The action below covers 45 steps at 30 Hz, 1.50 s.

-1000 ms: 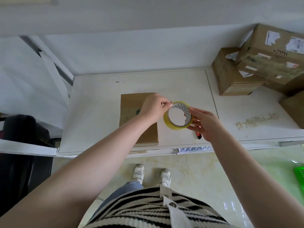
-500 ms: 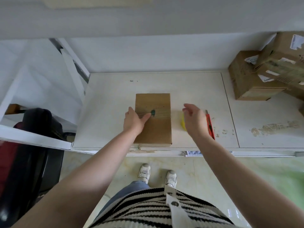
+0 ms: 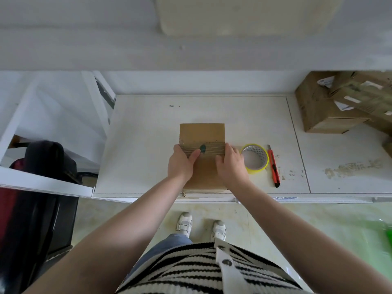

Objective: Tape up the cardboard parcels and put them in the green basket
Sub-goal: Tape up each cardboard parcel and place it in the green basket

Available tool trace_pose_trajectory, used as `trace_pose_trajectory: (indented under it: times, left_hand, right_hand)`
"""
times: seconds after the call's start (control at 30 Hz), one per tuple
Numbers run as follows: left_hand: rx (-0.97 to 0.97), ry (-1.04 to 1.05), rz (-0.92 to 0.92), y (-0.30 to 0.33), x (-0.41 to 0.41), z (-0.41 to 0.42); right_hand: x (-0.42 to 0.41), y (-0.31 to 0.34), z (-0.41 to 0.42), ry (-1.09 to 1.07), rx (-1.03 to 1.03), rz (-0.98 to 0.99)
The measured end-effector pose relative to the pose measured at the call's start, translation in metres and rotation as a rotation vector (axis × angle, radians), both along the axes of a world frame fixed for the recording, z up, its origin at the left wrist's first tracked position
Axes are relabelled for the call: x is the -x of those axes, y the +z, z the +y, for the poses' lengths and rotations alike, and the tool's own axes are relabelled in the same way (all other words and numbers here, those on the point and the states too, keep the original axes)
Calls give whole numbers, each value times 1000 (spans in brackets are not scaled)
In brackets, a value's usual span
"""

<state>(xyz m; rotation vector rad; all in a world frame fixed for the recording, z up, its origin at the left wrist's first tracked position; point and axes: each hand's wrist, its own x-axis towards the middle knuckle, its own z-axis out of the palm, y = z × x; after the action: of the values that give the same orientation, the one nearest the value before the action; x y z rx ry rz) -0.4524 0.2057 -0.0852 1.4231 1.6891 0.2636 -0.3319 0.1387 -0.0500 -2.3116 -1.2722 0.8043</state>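
Note:
A flat brown cardboard parcel lies on the white table, with a band of tape and a dark green mark across its middle. My left hand grips its left edge, thumb on top near the mark. My right hand grips its right edge, thumb on top. A yellow-rimmed roll of tape stands on the table just right of my right hand, untouched. A sliver of the green basket shows, blurred, on the floor at the far right.
A red utility knife lies right of the tape roll. Stacked cardboard boxes fill the table's back right corner. A black chair stands under a white shelf at the left. My shoes are on the floor by the table's front edge.
The tape roll left my hands and now stands on the table. My left hand went to the parcel's left edge, then my right hand moved from the roll to the right edge.

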Motion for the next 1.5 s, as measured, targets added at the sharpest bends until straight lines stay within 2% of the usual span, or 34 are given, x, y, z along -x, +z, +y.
trace_pose_trajectory:
  times: [0.1, 0.17, 0.4, 0.47, 0.5, 0.57, 0.63, 0.67, 0.87, 1.03, 1.1, 1.17, 1.2, 1.27, 1.37, 1.43, 1.5]
  left_hand:
    - [-13, -24, 14, 0, 0, 1]
    - [-24, -54, 36, 0, 1, 1]
    - [-61, -104, 64, 1, 1, -1]
    - [-59, -162, 142, 1, 1, -1]
    - [-107, -234, 276, 1, 1, -1]
    - [-355, -390, 520, 0, -3, -1]
    - [-568, -501, 524, 0, -15, 2]
    - [-596, -543, 509, 0, -24, 4]
    - [-523, -601, 585, -14, -39, 15]
    - [-513, -632, 566, -12, -40, 18]
    - [-474, -626, 501, -10, -34, 23]
    - [-376, -567, 335, -4, -25, 28]
    - [-305, -507, 227, 1, -21, 30]
    - [-150, -350, 30, 11, -17, 27]
    - [117, -160, -281, 21, -20, 22]
    - [296, -23, -548, 23, -20, 19]
    - [378, 92, -658, 24, -21, 15]
  right_hand:
    - [8, -6, 6, -170, 5, 209]
    - [10, -10, 9, -274, -9, 268]
    - [1, -31, 15, -319, -34, 263]
    - [0, -36, 13, -315, -49, 284]
    - [0, -38, 11, -307, -48, 307]
    - [-3, -39, 8, -284, -32, 350]
    - [-4, -40, 7, -271, -20, 375]
    - [-5, -39, 7, -269, -17, 380]
    - [-5, -39, 9, -241, 7, 331]
    - [-8, -32, 9, -231, 22, 334]
    - [-10, -25, 5, -287, -15, 509]
    - [-14, -15, -1, -322, -83, 711]
    - [-16, -11, -2, -300, -124, 749]
    - [-20, -5, -1, -219, -216, 646]
    - [-22, 2, 3, -194, -233, 334]
    - [-25, 2, 6, -216, -157, 291]
    - [-28, 0, 8, -240, -108, 377]
